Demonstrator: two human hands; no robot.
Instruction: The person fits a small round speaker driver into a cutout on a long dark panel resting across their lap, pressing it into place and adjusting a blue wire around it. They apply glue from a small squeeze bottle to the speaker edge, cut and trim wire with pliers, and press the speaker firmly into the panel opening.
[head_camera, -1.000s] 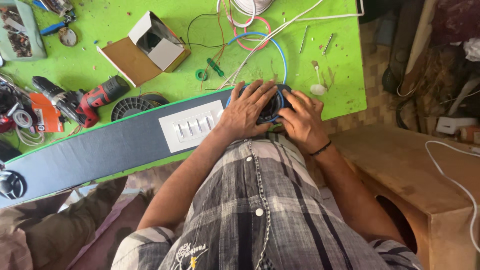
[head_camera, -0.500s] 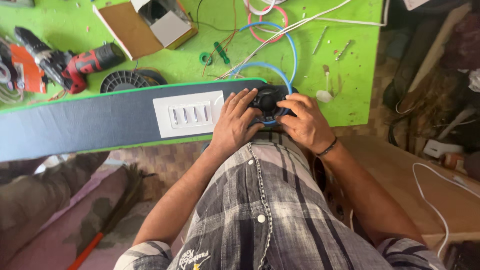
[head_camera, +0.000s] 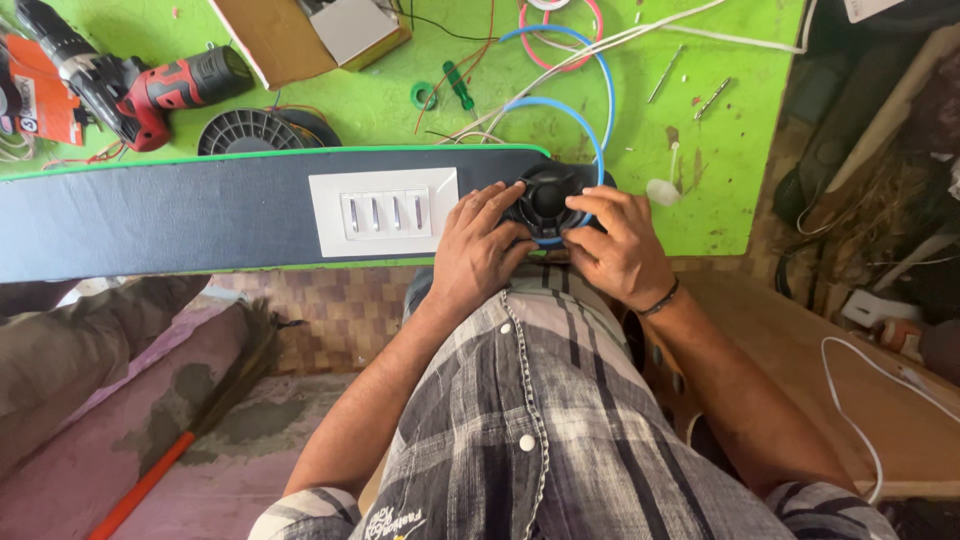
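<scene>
Gripping black round fitting, left hand, right hand, board end

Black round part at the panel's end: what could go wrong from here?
1. Both hands, left hand and right hand, press the black round part while the blue wire loops right around it; the wire may get pinched.
2. The dark panel overhangs the green table edge, so hard pressure could tip or shift it.
</scene>
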